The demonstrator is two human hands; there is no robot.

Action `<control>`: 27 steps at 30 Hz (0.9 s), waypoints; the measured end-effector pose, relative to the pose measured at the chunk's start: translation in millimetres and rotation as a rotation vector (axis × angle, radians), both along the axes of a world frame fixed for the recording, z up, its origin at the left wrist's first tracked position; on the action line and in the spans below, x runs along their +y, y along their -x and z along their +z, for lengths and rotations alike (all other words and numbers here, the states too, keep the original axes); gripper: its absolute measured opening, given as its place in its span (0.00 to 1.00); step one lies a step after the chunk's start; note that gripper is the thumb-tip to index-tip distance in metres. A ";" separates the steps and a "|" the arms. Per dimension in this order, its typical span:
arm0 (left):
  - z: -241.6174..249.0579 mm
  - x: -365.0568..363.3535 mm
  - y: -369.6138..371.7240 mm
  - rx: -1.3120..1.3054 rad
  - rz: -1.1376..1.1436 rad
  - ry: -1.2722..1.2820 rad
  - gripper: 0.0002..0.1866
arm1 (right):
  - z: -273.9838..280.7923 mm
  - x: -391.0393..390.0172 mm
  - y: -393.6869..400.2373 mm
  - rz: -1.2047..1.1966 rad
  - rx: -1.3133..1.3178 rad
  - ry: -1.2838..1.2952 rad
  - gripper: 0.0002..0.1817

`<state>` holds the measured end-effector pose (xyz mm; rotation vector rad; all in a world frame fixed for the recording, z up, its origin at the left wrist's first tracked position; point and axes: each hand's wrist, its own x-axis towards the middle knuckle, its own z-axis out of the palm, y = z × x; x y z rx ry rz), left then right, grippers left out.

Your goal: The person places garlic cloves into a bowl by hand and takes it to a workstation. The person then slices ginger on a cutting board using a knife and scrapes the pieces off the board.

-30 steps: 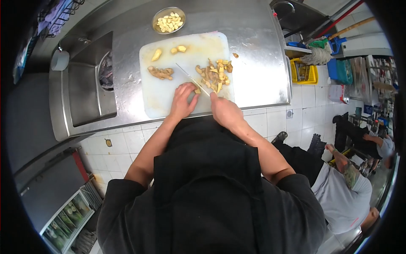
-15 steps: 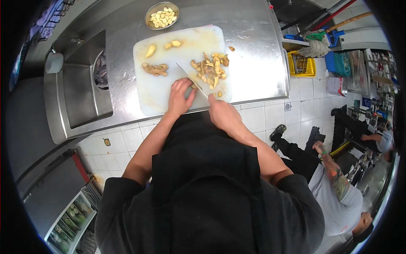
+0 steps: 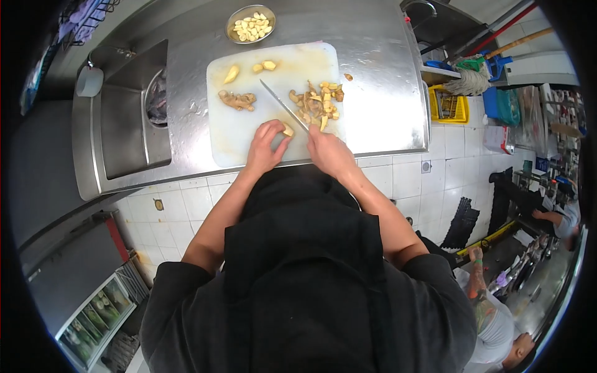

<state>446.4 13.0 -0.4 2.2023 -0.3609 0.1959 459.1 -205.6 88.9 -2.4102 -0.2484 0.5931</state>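
Observation:
My left hand (image 3: 266, 148) rests on the white cutting board (image 3: 239, 137) near its front edge, fingers curled around a small piece of ginger (image 3: 288, 130). My right hand (image 3: 329, 153) grips a knife, its handle hidden in the fist. The knife's blade (image 3: 283, 104) points away to the upper left, apart from the held piece. To the right of the blade lies a heap of ginger trimmings and cut bits (image 3: 318, 104). An unpeeled ginger root (image 3: 237, 100) sits at the left of the board. Behind it are peeled ginger pieces (image 3: 231, 74).
A metal bowl (image 3: 229, 31) of pale yellow pieces stands behind the board on the steel counter (image 3: 385, 93). On the left is a sink (image 3: 124, 133). A yellow basket (image 3: 460, 107) and mop (image 3: 466, 81) are at the right. Another person (image 3: 494, 323) stands lower right.
The knife has moved off the held ginger, up and to the right, toward the trimmings. My left hand keeps the piece. The view shifted slightly, and the other person moved lower.

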 end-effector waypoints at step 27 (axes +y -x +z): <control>16.8 -13.2 -27.8 -0.050 -0.015 -0.114 0.11 | -36.1 -13.8 -12.1 -0.053 0.037 -0.170 0.13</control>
